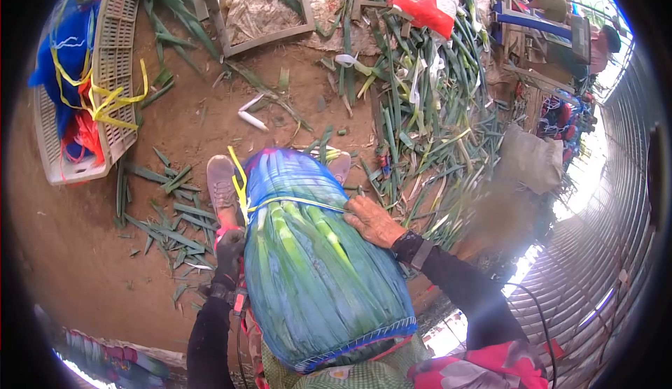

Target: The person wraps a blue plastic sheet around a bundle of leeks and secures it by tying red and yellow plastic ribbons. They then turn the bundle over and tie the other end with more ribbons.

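Observation:
A large bundle of green onions (318, 284) in blue mesh netting stands in front of me, between my feet and my lap. A yellow strap (297, 199) runs around its upper part, with a loose yellow end sticking up on the left. My right hand (376, 221), bare, lies against the right side of the bundle, its bent fingers closed on the strap. At the left side of the bundle is my left hand (229, 255) in a dark glove, fingers curled. What it grips is hidden. A red device (240, 299) with a cord sits by the left wrist.
A plastic crate (115, 53) with blue netting and yellow straps stands at upper left. Loose green onions (427, 116) lie heaped at right. A metal frame (262, 39) and a red-white sack (425, 1) are ahead. Leaf scraps (171, 231) litter the dirt floor. Another person (549, 4) is at far right.

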`<state>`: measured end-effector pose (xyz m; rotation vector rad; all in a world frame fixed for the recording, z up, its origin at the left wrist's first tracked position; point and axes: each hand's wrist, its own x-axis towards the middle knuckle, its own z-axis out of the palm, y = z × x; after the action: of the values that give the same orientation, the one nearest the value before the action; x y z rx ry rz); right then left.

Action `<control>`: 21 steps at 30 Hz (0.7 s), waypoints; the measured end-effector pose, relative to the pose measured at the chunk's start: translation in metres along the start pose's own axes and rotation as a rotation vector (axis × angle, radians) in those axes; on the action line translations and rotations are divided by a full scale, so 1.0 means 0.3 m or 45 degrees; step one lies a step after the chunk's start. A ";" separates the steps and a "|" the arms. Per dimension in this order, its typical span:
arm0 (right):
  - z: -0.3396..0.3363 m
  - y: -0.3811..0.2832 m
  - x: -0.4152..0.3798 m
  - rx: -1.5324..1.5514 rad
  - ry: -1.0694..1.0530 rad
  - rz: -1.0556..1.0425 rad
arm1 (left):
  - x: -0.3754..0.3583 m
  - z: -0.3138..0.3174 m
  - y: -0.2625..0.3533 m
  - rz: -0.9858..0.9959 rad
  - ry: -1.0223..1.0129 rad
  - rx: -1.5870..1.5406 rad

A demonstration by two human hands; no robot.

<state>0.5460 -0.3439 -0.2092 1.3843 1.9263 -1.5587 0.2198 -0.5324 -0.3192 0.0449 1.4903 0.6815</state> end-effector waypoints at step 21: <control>0.038 0.040 -0.012 0.010 0.250 -0.093 | -0.123 0.068 0.093 0.224 -0.016 0.389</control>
<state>0.5538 -0.3563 -0.2175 1.5377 2.1078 -1.5137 0.2303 -0.5183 -0.2717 0.4175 1.5797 0.5864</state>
